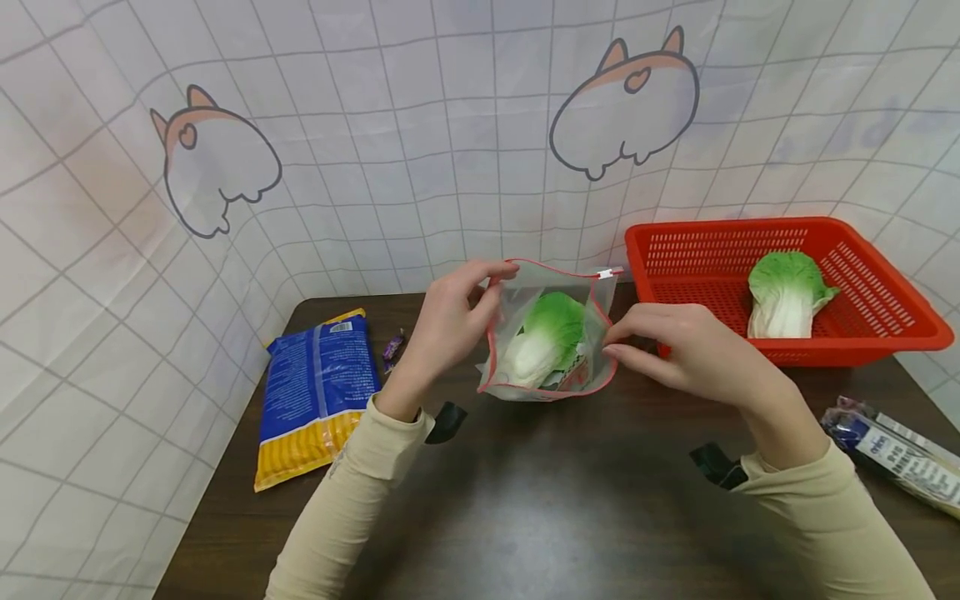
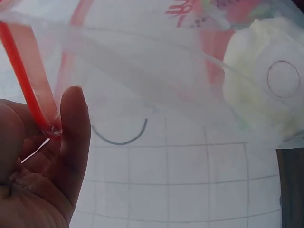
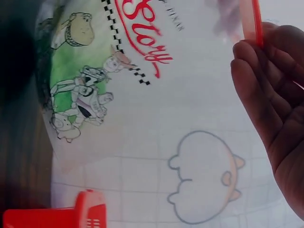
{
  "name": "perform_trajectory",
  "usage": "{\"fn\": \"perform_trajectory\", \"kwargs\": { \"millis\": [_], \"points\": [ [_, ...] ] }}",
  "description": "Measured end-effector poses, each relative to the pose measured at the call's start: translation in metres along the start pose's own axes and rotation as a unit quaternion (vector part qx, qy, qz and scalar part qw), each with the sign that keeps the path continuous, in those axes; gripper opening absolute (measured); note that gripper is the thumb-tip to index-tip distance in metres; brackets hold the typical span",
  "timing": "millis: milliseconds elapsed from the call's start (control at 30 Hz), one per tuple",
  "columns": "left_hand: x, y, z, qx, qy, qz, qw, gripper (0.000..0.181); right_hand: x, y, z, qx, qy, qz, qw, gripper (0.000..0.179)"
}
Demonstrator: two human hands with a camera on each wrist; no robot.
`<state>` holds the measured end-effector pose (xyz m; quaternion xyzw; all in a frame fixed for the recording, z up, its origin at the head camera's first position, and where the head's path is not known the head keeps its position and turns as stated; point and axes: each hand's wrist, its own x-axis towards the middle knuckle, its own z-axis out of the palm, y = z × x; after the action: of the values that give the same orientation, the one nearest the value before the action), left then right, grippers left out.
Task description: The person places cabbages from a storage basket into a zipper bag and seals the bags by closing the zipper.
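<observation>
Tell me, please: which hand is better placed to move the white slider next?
Probably the right hand: in the head view, the slider sits on its side of the bag, closer to it than to the left hand. Both hands hold the bag.

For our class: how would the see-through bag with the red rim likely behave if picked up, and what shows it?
The bag is probably floppy, as its thin, see-through sides bend. Lifted by one edge, it may sag toward the cabbage inside. Tilted, it could spill, since its mouth gapes open.
</observation>
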<state>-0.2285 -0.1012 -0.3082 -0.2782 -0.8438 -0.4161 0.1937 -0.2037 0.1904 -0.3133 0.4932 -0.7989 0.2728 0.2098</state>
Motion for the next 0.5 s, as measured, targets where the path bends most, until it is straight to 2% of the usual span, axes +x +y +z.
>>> {"fn": "perform_trajectory", "kwargs": {
  "millis": [100,167,200,267,333,367,400,433,467,500],
  "points": [
    [-0.004,0.005,-0.007,-0.017,0.013,-0.001,0.9998,0.028,0.004,-0.004,-0.011,0.023,0.046,-0.015,0.9985,0.017],
    [-0.007,0.011,-0.013,-0.036,0.028,-0.002,0.999,0.028,0.01,-0.008,-0.018,0.075,0.092,-0.028,0.9925,0.025],
    [-0.008,0.014,-0.017,-0.05,0.033,-0.003,0.9982,0.028,0.013,-0.011,-0.022,0.116,0.116,-0.032,0.9859,0.024],
    [-0.01,0.021,-0.023,-0.074,0.035,-0.01,0.9966,0.027,0.02,-0.015,-0.026,0.197,0.166,-0.033,0.9656,0.024],
    [-0.011,0.025,-0.028,-0.097,0.022,-0.028,0.9946,0.029,0.025,-0.017,-0.028,0.252,0.204,-0.025,0.9457,0.022],
    [-0.011,0.027,-0.029,-0.106,0.013,-0.038,0.9936,0.03,0.028,-0.018,-0.029,0.27,0.212,-0.014,0.9392,0.02],
    [-0.011,0.027,-0.029,-0.11,0.003,-0.049,0.9928,0.031,0.031,-0.02,-0.029,0.272,0.215,-0.004,0.9379,0.018],
    [-0.01,0.028,-0.029,-0.103,-0.003,-0.055,0.9931,0.032,0.034,-0.02,-0.029,0.265,0.213,0.005,0.9405,0.016],
    [-0.01,0.027,-0.028,-0.09,-0.002,-0.053,0.9946,0.033,0.036,-0.021,-0.029,0.252,0.208,0.012,0.9452,0.015],
    [-0.009,0.026,-0.027,-0.06,0.01,-0.037,0.9974,0.034,0.039,-0.021,-0.028,0.239,0.203,0.015,0.9495,0.015]
  ]
}}
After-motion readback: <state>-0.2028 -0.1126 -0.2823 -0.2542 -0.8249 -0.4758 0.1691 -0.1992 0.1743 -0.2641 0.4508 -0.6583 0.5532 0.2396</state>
